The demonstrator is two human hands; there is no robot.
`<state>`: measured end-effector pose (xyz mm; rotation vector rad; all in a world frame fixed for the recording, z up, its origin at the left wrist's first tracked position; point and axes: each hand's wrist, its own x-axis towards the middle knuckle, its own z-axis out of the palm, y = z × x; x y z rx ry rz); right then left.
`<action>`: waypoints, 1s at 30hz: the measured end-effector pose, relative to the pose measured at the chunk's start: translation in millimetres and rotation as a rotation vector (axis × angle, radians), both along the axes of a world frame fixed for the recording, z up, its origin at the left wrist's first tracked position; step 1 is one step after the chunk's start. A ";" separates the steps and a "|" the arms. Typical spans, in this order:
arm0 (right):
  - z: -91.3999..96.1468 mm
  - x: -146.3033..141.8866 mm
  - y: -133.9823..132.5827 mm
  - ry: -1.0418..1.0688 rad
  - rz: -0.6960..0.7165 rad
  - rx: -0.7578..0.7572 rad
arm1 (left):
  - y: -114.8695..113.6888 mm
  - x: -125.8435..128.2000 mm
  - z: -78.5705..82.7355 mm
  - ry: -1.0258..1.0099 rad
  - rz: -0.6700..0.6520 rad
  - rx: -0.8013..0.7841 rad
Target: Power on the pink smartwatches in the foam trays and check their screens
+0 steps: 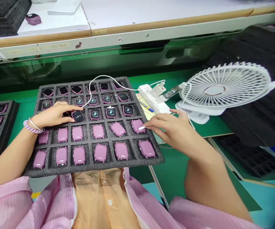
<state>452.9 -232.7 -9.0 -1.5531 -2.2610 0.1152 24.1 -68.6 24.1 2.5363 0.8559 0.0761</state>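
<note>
Pink striped sleeves [6, 205], orange shirt [99, 203], lilac wristband [29, 128].

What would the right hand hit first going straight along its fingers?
The right hand would probably meet the purple watch lying face-down at the right end of the foam tray's second-nearest row; whether they touch is unclear.

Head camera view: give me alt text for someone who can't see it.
The left hand holds a watch at a white cable's end, at a foam tray of purple watches, while the right hand holds a white tip at a face-down watch. A white fan stands at right.
</note>
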 end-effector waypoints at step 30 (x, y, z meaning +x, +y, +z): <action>2.4 -1.4 35.5 -0.180 0.084 -0.180 | -35.4 -12.4 32.2 -0.461 0.749 -0.054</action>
